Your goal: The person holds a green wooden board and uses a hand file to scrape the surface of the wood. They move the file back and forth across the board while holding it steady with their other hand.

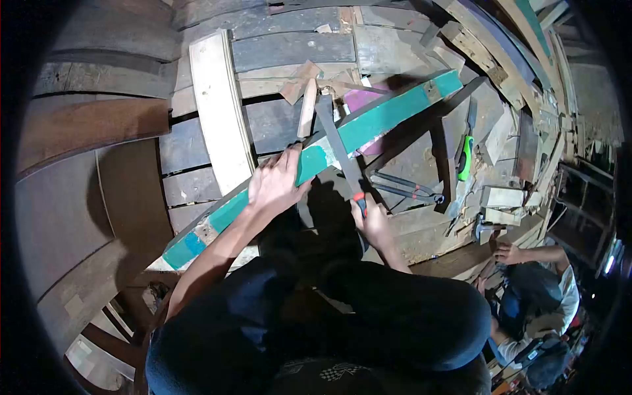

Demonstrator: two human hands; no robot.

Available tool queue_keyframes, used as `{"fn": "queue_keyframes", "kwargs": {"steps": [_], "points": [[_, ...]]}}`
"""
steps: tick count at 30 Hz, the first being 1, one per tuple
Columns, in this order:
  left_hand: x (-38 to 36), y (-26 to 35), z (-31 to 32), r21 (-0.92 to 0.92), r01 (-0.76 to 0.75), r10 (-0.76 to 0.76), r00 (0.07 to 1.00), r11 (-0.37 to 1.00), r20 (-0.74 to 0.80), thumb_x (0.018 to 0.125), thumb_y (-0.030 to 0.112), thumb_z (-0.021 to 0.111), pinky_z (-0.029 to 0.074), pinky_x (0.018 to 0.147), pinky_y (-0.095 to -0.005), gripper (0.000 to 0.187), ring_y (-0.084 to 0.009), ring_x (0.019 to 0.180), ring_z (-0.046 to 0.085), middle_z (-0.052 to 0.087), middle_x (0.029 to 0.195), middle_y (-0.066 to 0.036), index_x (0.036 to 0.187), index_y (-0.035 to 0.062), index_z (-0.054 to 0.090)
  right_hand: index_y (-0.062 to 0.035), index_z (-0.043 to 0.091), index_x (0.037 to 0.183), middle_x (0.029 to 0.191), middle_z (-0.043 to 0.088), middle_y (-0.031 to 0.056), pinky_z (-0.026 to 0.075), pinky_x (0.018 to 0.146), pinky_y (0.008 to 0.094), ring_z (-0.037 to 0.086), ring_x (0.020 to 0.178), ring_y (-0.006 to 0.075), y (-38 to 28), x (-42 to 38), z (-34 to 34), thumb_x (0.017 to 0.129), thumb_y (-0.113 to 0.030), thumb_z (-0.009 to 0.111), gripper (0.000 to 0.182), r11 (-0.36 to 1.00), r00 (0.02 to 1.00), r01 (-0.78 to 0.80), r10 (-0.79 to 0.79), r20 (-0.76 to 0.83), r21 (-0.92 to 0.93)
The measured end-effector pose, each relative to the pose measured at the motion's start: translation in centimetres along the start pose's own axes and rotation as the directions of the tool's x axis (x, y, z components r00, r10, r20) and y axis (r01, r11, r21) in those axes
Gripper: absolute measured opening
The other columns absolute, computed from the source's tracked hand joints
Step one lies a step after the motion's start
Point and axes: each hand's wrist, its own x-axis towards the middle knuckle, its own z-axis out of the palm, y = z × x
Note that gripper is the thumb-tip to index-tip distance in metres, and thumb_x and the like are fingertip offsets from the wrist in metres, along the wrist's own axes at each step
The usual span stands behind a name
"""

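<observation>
A long green-painted wooden beam (388,117) lies diagonally in front of me, with bare and worn patches. My left hand (275,181) presses down on its top, fingers wrapped over the far edge. Close to the beam's middle, the long flat blade of a handsaw (339,141) crosses over it; I cannot make out its teeth. My right hand (375,227) is closed round the saw's red and black handle, on the near side of the beam. A pale wooden stick (307,108) rests just beyond the beam, beside the blade.
A pale board (220,112) lies left of centre. To the right are pincers (411,187), a green-handled tool (466,158), a hammer (484,227) and wood blocks (503,197). Stacked planks (490,56) line the upper right. Another person (536,296) crouches at lower right.
</observation>
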Motion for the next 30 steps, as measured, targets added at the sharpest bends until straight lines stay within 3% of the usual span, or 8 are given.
{"fn": "queue_keyframes", "kwargs": {"steps": [3,7,14,19,21,24,27,30], "points": [[0.0,-0.2,0.4,0.027,-0.021,0.022,0.999,0.999,-0.027,0.084,0.033,0.079,0.062,0.077,-0.0467,0.067,-0.0393,0.093,0.073,0.070,0.110,-0.021,0.135,0.0005,0.051,0.0003,0.060,0.110,0.070,0.065,0.0286,0.051,0.063,0.0570,0.067,0.072,0.0498,1.3,-5.3,0.0,0.098,-0.021,0.066,0.026,0.972,0.985,-0.173,0.173,-0.015,-0.160],[-0.1,-0.1,0.6,0.034,-0.016,0.018,0.998,0.999,-0.053,0.085,0.033,0.078,0.061,0.077,-0.0460,0.066,-0.0386,0.092,0.073,0.070,0.110,-0.020,0.136,0.0009,0.051,0.0007,0.060,0.113,0.064,0.063,0.0277,0.050,0.058,0.0550,0.066,0.066,0.0489,3.8,-5.4,0.8,0.098,-0.023,0.065,0.028,0.989,0.991,-0.135,0.134,-0.012,-0.056],[-0.2,0.2,0.5,0.022,0.012,-0.012,1.000,1.000,-0.007,0.084,0.034,0.080,0.061,0.081,-0.0459,0.071,-0.0389,0.096,0.073,0.070,0.112,-0.020,0.138,0.0017,0.048,-0.0004,0.060,0.111,0.077,0.067,0.0296,0.053,0.064,0.0540,0.068,0.080,0.0494,-1.5,3.4,-0.6,0.101,-0.032,0.063,0.034,0.997,0.998,-0.048,0.051,0.045,-0.054],[-0.1,-0.1,0.3,0.018,-0.022,0.023,1.000,1.000,-0.016,0.084,0.032,0.080,0.061,0.081,-0.0457,0.069,-0.0387,0.096,0.073,0.070,0.112,-0.020,0.137,0.0014,0.048,-0.0020,0.058,0.118,0.078,0.066,0.0322,0.052,0.063,0.0573,0.066,0.078,0.0537,1.7,-2.7,0.5,0.099,-0.025,0.064,0.031,0.999,0.999,-0.032,0.032,-0.010,-0.039],[0.1,0.0,0.4,0.019,-0.025,0.025,0.999,1.000,-0.035,0.084,0.032,0.080,0.061,0.082,-0.0456,0.069,-0.0388,0.095,0.072,0.069,0.113,-0.020,0.136,0.0010,0.048,-0.0019,0.057,0.118,0.076,0.065,0.0327,0.051,0.063,0.0585,0.065,0.076,0.0550,1.8,-5.5,0.1,0.099,-0.024,0.064,0.030,0.955,0.976,-0.209,0.216,0.007,-0.210],[-0.4,0.3,0.5,0.039,-0.007,0.008,0.999,0.999,-0.035,0.084,0.033,0.079,0.061,0.081,-0.0454,0.068,-0.0391,0.095,0.072,0.069,0.115,-0.020,0.136,0.0004,0.049,-0.0007,0.057,0.117,0.074,0.064,0.0324,0.052,0.063,0.0582,0.065,0.076,0.0548,1.4,-4.6,-0.2,0.099,-0.023,0.064,0.029,0.964,0.968,-0.245,0.249,0.030,-0.105],[-0.2,0.2,0.5,0.057,-0.009,0.012,0.998,0.998,-0.062,0.085,0.034,0.079,0.061,0.082,-0.0452,0.067,-0.0390,0.094,0.072,0.068,0.116,-0.020,0.135,0.0004,0.050,0.0002,0.057,0.113,0.073,0.064,0.0313,0.052,0.063,0.0575,0.066,0.076,0.0532,2.5,-0.4,1.1,0.100,-0.025,0.063,0.029,0.993,0.991,-0.118,0.116,0.070,0.018],[-0.2,0.2,0.6,0.046,0.002,0.000,0.999,0.999,-0.045,0.085,0.035,0.079,0.061,0.079,-0.0459,0.067,-0.0381,0.094,0.072,0.069,0.112,-0.020,0.134,0.0008,0.050,-0.0001,0.058,0.107,0.076,0.066,0.0300,0.052,0.065,0.0578,0.066,0.078,0.0523,-2.8,3.8,-0.2,0.100,-0.031,0.063,0.032,0.995,0.997,-0.071,0.072,0.013,-0.073]]}}
